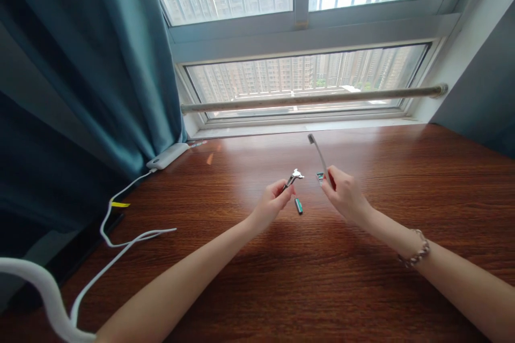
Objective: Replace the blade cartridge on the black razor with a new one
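Observation:
My left hand (274, 199) is closed around a razor handle (288, 181), whose silvery head end points up and to the right. Just below its fingers, a small black and green piece (298, 206), which looks like a razor blade cartridge, lies on the brown wooden table (249, 278). In my right hand (345, 193) is a toothbrush (319, 153), gripped by its handle with the dark bristle head raised toward the window. Beside the right fingers, a small clear and green item (320, 176) is partly hidden; its kind is hard to make out. Razor and toothbrush are apart.
Along the left, a white power strip (168, 156) sits by the blue curtain (92, 53), with a white cable (105, 225) trailing over the table. A yellow tag (120, 204) is near the cable. The window (301, 80) with a horizontal rail (314, 100) borders the far edge.

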Tool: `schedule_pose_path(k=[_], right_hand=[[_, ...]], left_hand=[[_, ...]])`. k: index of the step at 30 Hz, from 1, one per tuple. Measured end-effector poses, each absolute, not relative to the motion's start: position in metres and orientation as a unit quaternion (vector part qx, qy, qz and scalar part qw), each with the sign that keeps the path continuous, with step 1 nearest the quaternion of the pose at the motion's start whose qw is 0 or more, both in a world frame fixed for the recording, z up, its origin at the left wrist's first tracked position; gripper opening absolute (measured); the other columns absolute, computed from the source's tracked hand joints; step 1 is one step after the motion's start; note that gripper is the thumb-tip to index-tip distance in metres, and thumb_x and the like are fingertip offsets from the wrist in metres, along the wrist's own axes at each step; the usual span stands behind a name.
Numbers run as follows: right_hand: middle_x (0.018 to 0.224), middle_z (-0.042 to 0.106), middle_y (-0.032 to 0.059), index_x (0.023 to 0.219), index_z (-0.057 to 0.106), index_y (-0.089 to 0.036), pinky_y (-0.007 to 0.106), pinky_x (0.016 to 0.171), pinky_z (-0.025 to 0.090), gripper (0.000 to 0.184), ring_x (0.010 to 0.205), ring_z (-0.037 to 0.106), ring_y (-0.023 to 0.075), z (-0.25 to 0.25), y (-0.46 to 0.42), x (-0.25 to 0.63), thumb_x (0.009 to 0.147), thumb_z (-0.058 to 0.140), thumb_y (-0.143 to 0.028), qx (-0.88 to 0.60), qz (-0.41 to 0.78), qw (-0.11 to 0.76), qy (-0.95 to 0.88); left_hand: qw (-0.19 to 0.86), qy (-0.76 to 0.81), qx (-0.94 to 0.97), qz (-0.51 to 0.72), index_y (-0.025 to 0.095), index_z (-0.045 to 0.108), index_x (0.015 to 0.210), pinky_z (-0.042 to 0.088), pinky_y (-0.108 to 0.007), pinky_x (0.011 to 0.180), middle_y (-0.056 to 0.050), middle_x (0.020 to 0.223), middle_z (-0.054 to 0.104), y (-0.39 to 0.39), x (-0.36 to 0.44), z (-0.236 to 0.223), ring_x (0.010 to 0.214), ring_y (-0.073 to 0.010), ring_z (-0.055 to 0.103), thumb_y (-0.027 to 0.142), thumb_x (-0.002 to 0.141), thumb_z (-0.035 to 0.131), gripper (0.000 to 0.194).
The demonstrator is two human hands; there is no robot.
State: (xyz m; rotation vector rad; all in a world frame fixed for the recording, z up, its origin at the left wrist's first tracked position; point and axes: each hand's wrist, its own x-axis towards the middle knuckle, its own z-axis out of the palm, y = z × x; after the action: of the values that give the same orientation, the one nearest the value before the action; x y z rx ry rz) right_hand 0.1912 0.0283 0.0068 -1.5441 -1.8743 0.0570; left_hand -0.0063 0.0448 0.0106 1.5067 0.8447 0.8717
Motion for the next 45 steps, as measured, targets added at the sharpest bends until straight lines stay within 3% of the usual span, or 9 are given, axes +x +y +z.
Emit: schedule_pose_path(k=[2, 5, 7, 16, 19, 23, 33, 45], right_hand=[[0.063, 0.050, 0.0013, 0.080, 0.046, -0.019, 0.025, 0.055, 0.032, 0.014, 0.056, 0.047, 0.0147, 0.005, 0.017, 0.200, 0.085, 0.033, -0.019, -0.568, 0.012, 0.367, -0.737], [0.066, 0.055, 0.0025, 0.099, 0.046, -0.017, 0.025, 0.054, 0.032, 0.020, 0.055, 0.050, 0.0153, -0.009, 0.000, 0.216, 0.089, 0.029, -0.021, -0.539, -0.003, 0.327, -0.776], [0.066, 0.058, 0.0035, 0.102, 0.047, -0.016, 0.025, 0.055, 0.033, 0.021, 0.056, 0.052, 0.0160, -0.019, -0.008, 0.226, 0.090, 0.030, -0.023, -0.531, -0.047, 0.312, -0.786], [0.067, 0.060, 0.0046, 0.079, 0.054, -0.018, 0.025, 0.060, 0.032, 0.026, 0.064, 0.054, 0.0163, -0.027, -0.012, 0.232, 0.089, 0.033, -0.028, -0.496, -0.098, 0.250, -0.826], [0.059, 0.057, 0.0025, 0.072, 0.054, -0.018, 0.025, 0.055, 0.029, 0.030, 0.056, 0.051, 0.0148, -0.031, -0.008, 0.233, 0.090, 0.033, -0.030, -0.550, -0.111, 0.254, -0.788], [0.057, 0.054, 0.0014, 0.074, 0.054, -0.017, 0.024, 0.055, 0.029, 0.031, 0.054, 0.050, 0.0133, -0.034, -0.006, 0.237, 0.090, 0.031, -0.030, -0.513, -0.098, 0.314, -0.793], [0.055, 0.052, 0.0003, 0.071, 0.054, -0.017, 0.024, 0.054, 0.028, 0.032, 0.051, 0.049, 0.0125, -0.032, -0.007, 0.234, 0.090, 0.031, -0.030, -0.516, -0.104, 0.297, -0.797], [0.052, 0.051, -0.0005, 0.064, 0.052, -0.018, 0.024, 0.051, 0.025, 0.033, 0.049, 0.048, 0.0121, -0.032, -0.008, 0.234, 0.089, 0.036, -0.033, -0.563, -0.125, 0.283, -0.767]], left_hand=[[0.512, 0.377, 0.677, 0.369, 0.015, 0.056, 0.079, 0.021, -0.021, 0.045, 0.006, 0.052, 0.033, 0.040, -0.011, 0.010, 0.048, -0.0073, 0.027, 0.046, 0.078, 0.049, 0.032], [0.453, 0.393, 0.713, 0.364, 0.015, 0.057, 0.084, 0.022, -0.021, 0.048, 0.006, 0.053, 0.034, 0.034, -0.016, 0.004, 0.050, -0.0085, 0.028, 0.042, 0.081, 0.045, 0.029], [0.415, 0.397, 0.731, 0.369, 0.016, 0.058, 0.087, 0.023, -0.021, 0.050, 0.005, 0.054, 0.035, 0.033, -0.017, -0.001, 0.051, -0.0089, 0.030, 0.039, 0.083, 0.043, 0.028], [0.332, 0.386, 0.769, 0.387, 0.016, 0.061, 0.092, 0.027, -0.020, 0.055, 0.004, 0.060, 0.041, 0.034, -0.021, -0.010, 0.055, -0.0100, 0.034, 0.034, 0.084, 0.042, 0.027], [0.332, 0.386, 0.769, 0.387, 0.015, 0.060, 0.093, 0.028, -0.020, 0.056, 0.003, 0.061, 0.044, 0.034, -0.022, -0.014, 0.056, -0.0100, 0.036, 0.033, 0.084, 0.041, 0.028], [0.332, 0.375, 0.776, 0.384, 0.015, 0.059, 0.093, 0.029, -0.020, 0.055, 0.003, 0.063, 0.044, 0.037, -0.021, -0.020, 0.056, -0.0094, 0.036, 0.033, 0.085, 0.039, 0.028], [0.329, 0.355, 0.795, 0.366, 0.015, 0.058, 0.092, 0.027, -0.019, 0.053, 0.004, 0.061, 0.041, 0.036, -0.023, -0.020, 0.054, -0.0085, 0.033, 0.029, 0.086, 0.039, 0.024], [0.321, 0.334, 0.817, 0.344, 0.015, 0.059, 0.091, 0.029, -0.019, 0.055, 0.002, 0.064, 0.048, 0.033, -0.022, -0.016, 0.054, -0.0084, 0.037, 0.028, 0.086, 0.040, 0.024]])
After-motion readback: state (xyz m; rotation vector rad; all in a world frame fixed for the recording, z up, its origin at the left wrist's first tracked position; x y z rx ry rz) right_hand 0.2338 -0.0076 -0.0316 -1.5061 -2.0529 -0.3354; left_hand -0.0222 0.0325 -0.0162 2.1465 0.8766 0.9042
